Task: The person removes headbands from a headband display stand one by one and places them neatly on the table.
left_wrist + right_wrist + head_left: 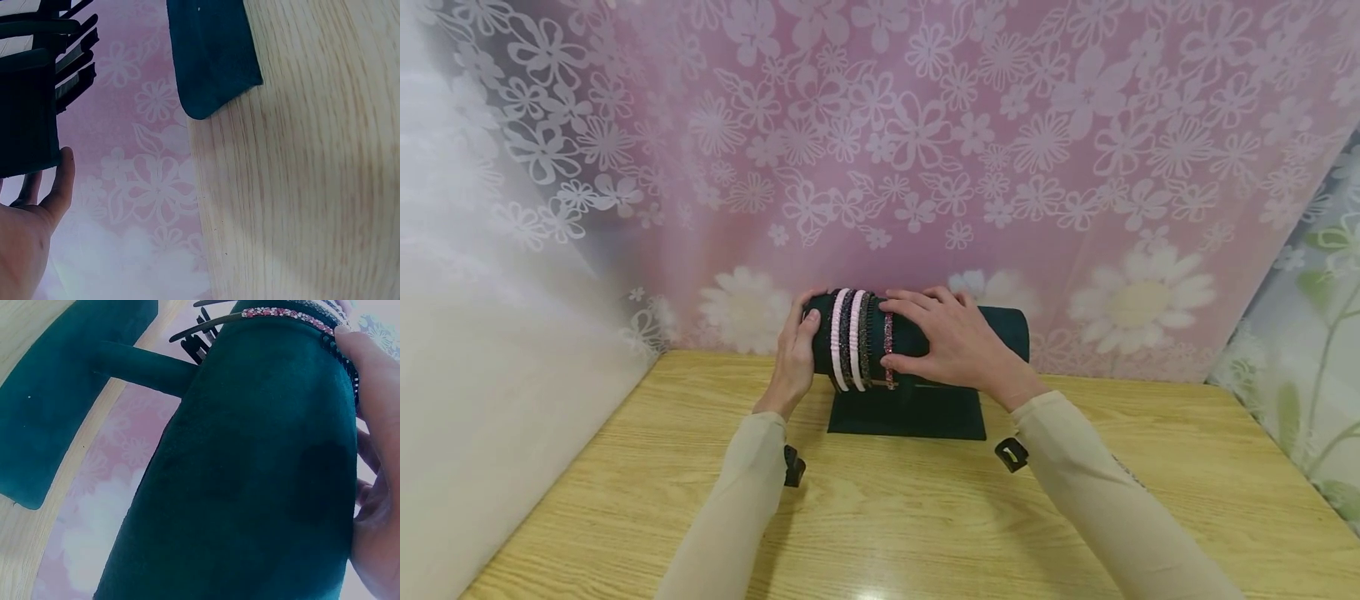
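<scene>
A dark green velvet headband stand [955, 417] has a thick horizontal roll on a short post. Near its left end, several headbands [853, 342], pale pink and dark glittery, sit side by side around the roll. A pink glittery headband [889, 346] sits apart to their right. My left hand [793, 354] grips the roll's left end, thumb in front. With thumb and fingers spread across the roll, my right hand [958, 342] holds the pink glittery headband; its thumb touches the band in the right wrist view. Open headband ends [78, 81] stick out below the roll in the left wrist view.
The stand's flat base [215, 56] rests on a light wood table [880, 517] near its back edge. Behind hangs a pink flowered curtain [925, 167]. A white surface [490, 350] rises at the left, and a leaf-patterned one [1315, 350] at the right.
</scene>
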`<state>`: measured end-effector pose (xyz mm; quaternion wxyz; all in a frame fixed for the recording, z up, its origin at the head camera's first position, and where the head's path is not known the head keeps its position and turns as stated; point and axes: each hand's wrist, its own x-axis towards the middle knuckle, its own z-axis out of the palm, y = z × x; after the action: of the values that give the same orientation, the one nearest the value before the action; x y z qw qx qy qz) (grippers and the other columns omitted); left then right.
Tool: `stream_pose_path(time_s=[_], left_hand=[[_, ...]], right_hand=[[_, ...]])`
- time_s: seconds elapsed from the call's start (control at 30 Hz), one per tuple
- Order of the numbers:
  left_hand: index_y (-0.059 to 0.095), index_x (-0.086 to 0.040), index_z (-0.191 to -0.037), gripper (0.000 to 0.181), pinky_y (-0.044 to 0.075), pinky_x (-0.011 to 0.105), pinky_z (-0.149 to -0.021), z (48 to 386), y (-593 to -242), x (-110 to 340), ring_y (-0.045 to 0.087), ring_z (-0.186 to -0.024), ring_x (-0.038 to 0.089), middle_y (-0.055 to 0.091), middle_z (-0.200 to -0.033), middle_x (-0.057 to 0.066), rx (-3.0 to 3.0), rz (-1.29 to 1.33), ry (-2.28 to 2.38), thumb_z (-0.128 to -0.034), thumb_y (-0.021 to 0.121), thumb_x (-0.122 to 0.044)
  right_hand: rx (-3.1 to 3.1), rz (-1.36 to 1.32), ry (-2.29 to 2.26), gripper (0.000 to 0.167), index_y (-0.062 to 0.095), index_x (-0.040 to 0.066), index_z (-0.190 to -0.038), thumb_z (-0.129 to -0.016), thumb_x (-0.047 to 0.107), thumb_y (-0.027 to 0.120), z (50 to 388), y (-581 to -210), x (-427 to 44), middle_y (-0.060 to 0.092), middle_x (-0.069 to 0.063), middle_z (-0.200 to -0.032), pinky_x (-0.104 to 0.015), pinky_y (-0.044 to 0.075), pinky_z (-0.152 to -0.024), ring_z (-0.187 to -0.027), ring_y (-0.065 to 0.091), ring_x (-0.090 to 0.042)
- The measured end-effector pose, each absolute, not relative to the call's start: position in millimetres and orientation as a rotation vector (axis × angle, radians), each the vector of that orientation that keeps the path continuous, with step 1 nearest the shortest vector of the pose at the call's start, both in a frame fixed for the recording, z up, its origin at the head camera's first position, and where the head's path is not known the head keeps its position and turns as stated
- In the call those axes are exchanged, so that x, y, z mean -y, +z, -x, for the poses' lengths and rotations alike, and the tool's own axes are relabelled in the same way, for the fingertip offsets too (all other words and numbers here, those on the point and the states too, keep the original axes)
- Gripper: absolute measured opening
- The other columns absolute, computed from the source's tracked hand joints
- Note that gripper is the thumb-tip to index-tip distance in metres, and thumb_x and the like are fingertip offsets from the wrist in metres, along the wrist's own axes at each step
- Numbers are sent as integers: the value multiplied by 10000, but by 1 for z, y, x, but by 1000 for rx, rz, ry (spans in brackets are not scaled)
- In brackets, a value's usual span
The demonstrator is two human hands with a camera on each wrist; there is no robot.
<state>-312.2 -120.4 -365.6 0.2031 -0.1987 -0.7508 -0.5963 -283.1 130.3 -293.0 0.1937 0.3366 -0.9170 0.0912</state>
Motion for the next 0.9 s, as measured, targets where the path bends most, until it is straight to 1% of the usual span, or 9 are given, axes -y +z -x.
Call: stream_pose_path(time_s=[0.17,0.27,0.67,0.9], left_hand=[[442,-116,-1500,454,369,480,-1125,296,-350,118,503,-1302,304,487,-1499,148,2115,551,-1661,-1085,324,-257],[441,-107,-1497,456,373,484,-1117,295,-349,117,508,-1298,303,490,-1497,147,2115,549,-1665,-1081,327,-255],[458,-119,-1487,454,390,474,-1087,295,-350,117,522,-1268,311,503,-1482,149,2103,549,-1654,-1075,326,-257],[454,-143,-1494,454,379,482,-1111,293,-348,117,509,-1290,319,492,-1494,139,2120,548,-1647,-1081,311,-265]], right_hand=[[2585,-941,263,724,525,265,-1485,-873,592,728,283,-293,-133,469,19,-1593,-637,367,-1063,-1359,466,-289],[2592,-937,269,727,527,261,-1482,-868,589,735,282,-293,-134,469,15,-1593,-644,357,-1080,-1369,461,-289],[2597,-916,277,754,524,261,-1487,-850,596,751,278,-293,-144,463,16,-1597,-666,345,-1098,-1419,449,-300],[2599,-906,293,757,526,250,-1486,-849,588,758,275,-292,-149,464,15,-1597,-668,345,-1104,-1422,452,-305]])
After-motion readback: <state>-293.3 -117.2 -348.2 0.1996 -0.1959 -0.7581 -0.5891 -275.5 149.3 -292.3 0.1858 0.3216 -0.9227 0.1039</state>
